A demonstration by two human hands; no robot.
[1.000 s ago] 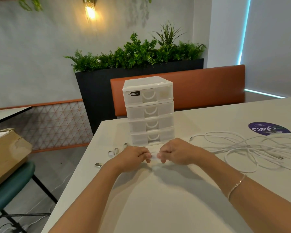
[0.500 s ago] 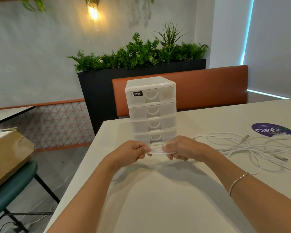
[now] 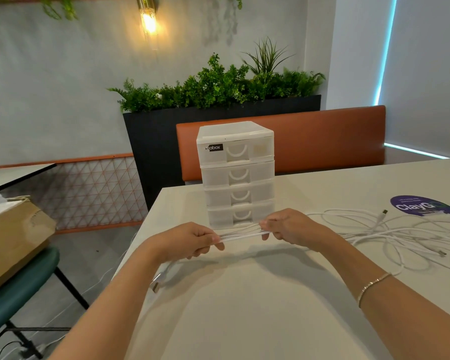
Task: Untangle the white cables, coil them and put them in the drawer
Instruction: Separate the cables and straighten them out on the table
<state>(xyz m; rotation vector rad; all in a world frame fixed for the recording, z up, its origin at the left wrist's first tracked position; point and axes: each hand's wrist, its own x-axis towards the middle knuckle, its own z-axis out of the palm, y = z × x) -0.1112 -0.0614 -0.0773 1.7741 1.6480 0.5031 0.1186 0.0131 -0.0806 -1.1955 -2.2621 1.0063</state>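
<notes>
- The white cables (image 3: 390,235) lie in loose tangled loops on the tabletop (image 3: 244,307), at about 3 o'clock from the hands; thin, round, with small plugs showing at a few ends.
- A short bundle (image 3: 240,235) of several strands runs taut between the two hands, just in front of the drawer unit (image 3: 237,172).
- The drawer unit is white, translucent, four drawers stacked, all pushed in, at 12 o'clock from the hands.
- How many strands the bundle has is hard to tell; the ends vanish inside both fists.
- A plug (image 3: 156,281) and some slack hang blurred under the left wrist, at 7 o'clock.
- The tangle is cut off by the right edge.
- Left hand (image 3: 190,240): grip clenched round the bundle's left end.
- Right hand (image 3: 289,227): grip clenched round its right end, fingers curled under.
</notes>
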